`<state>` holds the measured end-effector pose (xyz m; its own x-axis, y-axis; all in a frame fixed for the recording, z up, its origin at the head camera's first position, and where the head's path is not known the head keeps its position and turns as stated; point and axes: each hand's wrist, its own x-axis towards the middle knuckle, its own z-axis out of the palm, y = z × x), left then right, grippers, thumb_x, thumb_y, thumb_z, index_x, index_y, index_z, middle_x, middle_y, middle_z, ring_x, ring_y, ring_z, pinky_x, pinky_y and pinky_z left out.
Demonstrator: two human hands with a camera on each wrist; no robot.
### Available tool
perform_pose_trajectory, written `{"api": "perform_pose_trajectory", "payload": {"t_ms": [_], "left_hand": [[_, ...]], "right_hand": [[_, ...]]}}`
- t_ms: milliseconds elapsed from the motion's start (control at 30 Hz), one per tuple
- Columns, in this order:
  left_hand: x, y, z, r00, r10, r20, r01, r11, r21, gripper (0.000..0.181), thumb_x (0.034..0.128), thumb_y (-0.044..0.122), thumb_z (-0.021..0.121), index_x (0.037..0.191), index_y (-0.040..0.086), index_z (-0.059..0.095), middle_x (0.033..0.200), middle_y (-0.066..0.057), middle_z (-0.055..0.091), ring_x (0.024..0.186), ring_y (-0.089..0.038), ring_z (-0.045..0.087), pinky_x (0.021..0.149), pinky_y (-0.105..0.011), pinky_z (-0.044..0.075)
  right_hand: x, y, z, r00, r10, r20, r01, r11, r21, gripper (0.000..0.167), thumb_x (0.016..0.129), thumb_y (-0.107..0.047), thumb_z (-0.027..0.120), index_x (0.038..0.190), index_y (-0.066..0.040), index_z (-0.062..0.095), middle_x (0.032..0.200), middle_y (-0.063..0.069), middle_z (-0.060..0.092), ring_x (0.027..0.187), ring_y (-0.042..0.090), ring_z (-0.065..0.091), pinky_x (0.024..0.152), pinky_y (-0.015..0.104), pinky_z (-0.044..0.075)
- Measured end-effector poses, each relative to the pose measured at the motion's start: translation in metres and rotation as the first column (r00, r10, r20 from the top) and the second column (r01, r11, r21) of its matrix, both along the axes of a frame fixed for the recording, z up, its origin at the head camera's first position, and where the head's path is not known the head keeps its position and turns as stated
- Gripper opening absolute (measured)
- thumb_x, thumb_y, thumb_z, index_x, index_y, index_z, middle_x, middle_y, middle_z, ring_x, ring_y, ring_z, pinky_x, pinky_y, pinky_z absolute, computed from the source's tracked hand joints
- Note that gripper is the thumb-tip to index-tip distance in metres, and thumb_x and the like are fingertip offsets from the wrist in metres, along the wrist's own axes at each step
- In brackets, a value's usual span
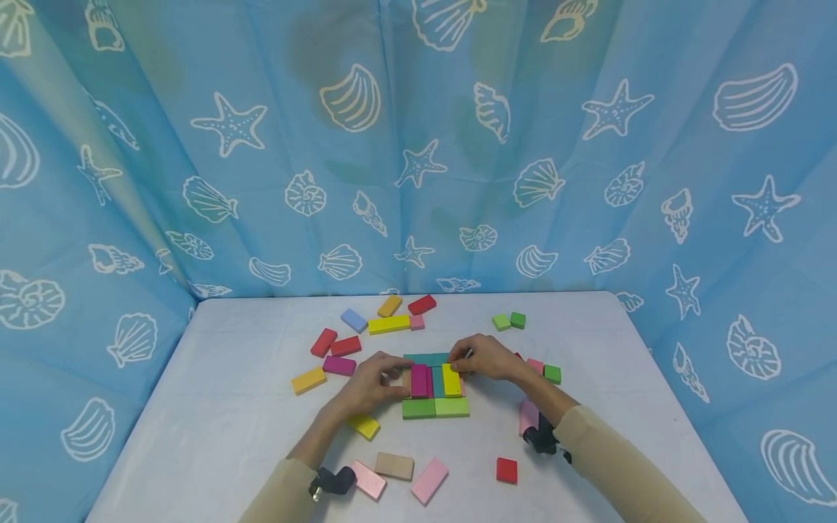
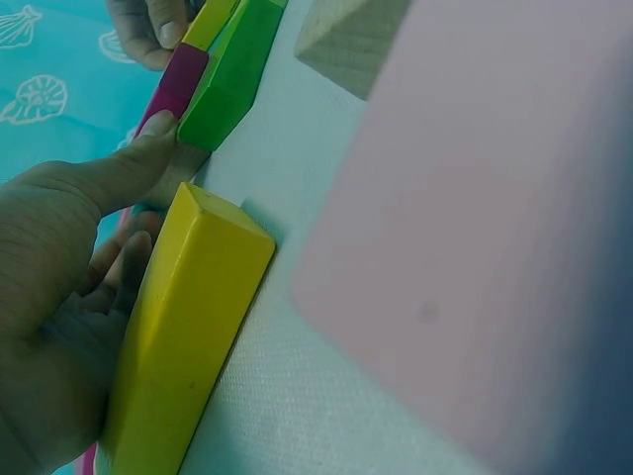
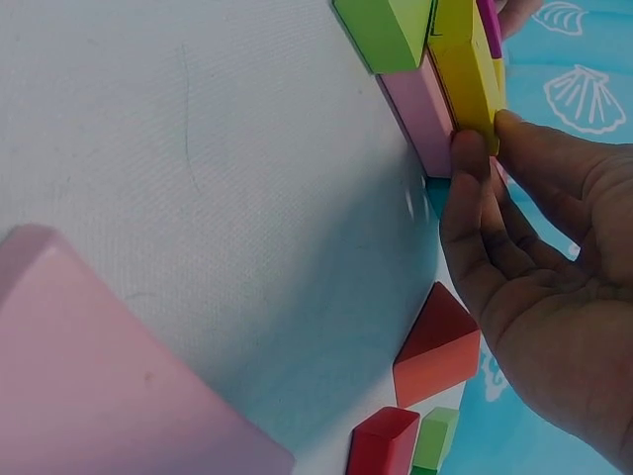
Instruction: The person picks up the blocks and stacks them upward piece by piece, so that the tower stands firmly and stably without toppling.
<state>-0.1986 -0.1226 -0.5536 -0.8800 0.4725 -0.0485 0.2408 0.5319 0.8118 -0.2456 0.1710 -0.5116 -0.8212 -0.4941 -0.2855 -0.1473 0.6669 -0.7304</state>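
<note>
A low structure of coloured blocks stands mid-table. Its front has a green block [image 1: 418, 409] and a light green block [image 1: 453, 407]; a teal block [image 1: 428, 359] lies along the back. My left hand [image 1: 373, 383] spans the structure's left side, thumb at the near end of a magenta block [image 1: 419, 381] and forefinger by its far end. Other left fingers are partly hidden behind a loose yellow block in the left wrist view. With thumb and fingertips, my right hand [image 1: 487, 357] pinches a yellow block [image 1: 451, 380], which sits above a pink block [image 3: 420, 119].
Loose blocks surround the structure: a long yellow block [image 1: 389, 325] behind, an orange block [image 1: 309, 380] at left, a wooden block [image 1: 394, 465] in front and a red block [image 1: 506, 470] front right. Two green blocks lie back right. A shell-patterned curtain [image 1: 418, 218] hangs behind the table.
</note>
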Motion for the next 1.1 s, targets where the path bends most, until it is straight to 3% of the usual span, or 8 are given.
{"api": "perform_pose_trajectory", "payload": {"t_ms": [200, 367, 467, 600, 867, 1100], "left_hand": [[0.0, 0.001, 0.0, 1.0, 0.003, 0.002, -0.003, 1.0, -0.003, 0.059, 0.0865, 0.036, 0.08, 0.141, 0.029, 0.059, 0.12, 0.007, 0.058, 0.111, -0.012, 0.056, 0.092, -0.031, 0.051], [0.0, 0.001, -0.001, 1.0, 0.005, -0.005, -0.005, 1.0, -0.009, 0.059, 0.0864, 0.036, 0.08, 0.141, 0.03, 0.059, 0.12, 0.007, 0.058, 0.11, -0.012, 0.057, 0.091, -0.03, 0.051], [0.0, 0.001, -0.001, 1.0, 0.009, -0.001, -0.009, 1.0, 0.001, 0.059, 0.086, 0.037, 0.08, 0.141, 0.029, 0.059, 0.121, 0.007, 0.058, 0.109, -0.012, 0.057, 0.091, -0.03, 0.052], [0.0, 0.0, 0.0, 1.0, 0.016, 0.01, -0.016, 1.0, 0.011, 0.06, 0.0854, 0.038, 0.08, 0.141, 0.029, 0.058, 0.121, 0.007, 0.058, 0.11, -0.013, 0.058, 0.092, -0.033, 0.052], [0.0, 0.0, -0.001, 1.0, 0.013, 0.007, -0.014, 1.0, 0.004, 0.061, 0.0858, 0.038, 0.08, 0.141, 0.029, 0.058, 0.122, 0.007, 0.058, 0.112, -0.013, 0.058, 0.093, -0.033, 0.052], [0.001, 0.0, 0.0, 1.0, 0.019, 0.015, -0.019, 1.0, -0.008, 0.061, 0.0853, 0.039, 0.08, 0.141, 0.03, 0.058, 0.121, 0.007, 0.058, 0.111, -0.013, 0.058, 0.092, -0.032, 0.053]], "right_hand": [[-0.001, 0.006, 0.001, 1.0, 0.009, -0.011, -0.009, 1.0, -0.015, 0.018, 0.096, -0.029, 0.069, 0.111, -0.019, 0.072, 0.095, -0.004, 0.068, 0.085, 0.021, 0.062, 0.075, 0.032, 0.054], [0.003, 0.019, 0.001, 0.998, 0.02, -0.052, -0.018, 0.999, 0.046, 0.049, 0.086, -0.041, 0.079, 0.128, -0.019, 0.065, 0.109, -0.001, 0.064, 0.094, 0.018, 0.059, 0.079, 0.03, 0.054], [0.009, 0.026, 0.001, 0.996, 0.07, -0.047, -0.066, 0.995, 0.076, 0.072, 0.079, -0.041, 0.084, 0.141, -0.016, 0.057, 0.117, 0.003, 0.061, 0.098, 0.017, 0.057, 0.081, 0.029, 0.054], [0.017, 0.029, -0.002, 0.99, 0.133, -0.046, -0.128, 0.987, 0.101, 0.089, 0.075, -0.04, 0.088, 0.15, -0.015, 0.046, 0.125, 0.004, 0.058, 0.103, 0.018, 0.055, 0.082, 0.031, 0.055], [0.028, 0.022, -0.007, 0.994, 0.074, -0.079, -0.056, 0.977, 0.204, 0.099, 0.071, -0.042, 0.09, 0.154, -0.017, 0.041, 0.14, 0.005, 0.051, 0.122, 0.02, 0.049, 0.094, 0.042, 0.055], [0.033, 0.017, 0.0, 0.994, 0.073, -0.078, -0.052, 0.969, 0.242, 0.1, 0.071, -0.041, 0.09, 0.155, -0.018, 0.04, 0.155, 0.009, 0.04, 0.138, 0.028, 0.04, 0.099, 0.052, 0.051]]}}
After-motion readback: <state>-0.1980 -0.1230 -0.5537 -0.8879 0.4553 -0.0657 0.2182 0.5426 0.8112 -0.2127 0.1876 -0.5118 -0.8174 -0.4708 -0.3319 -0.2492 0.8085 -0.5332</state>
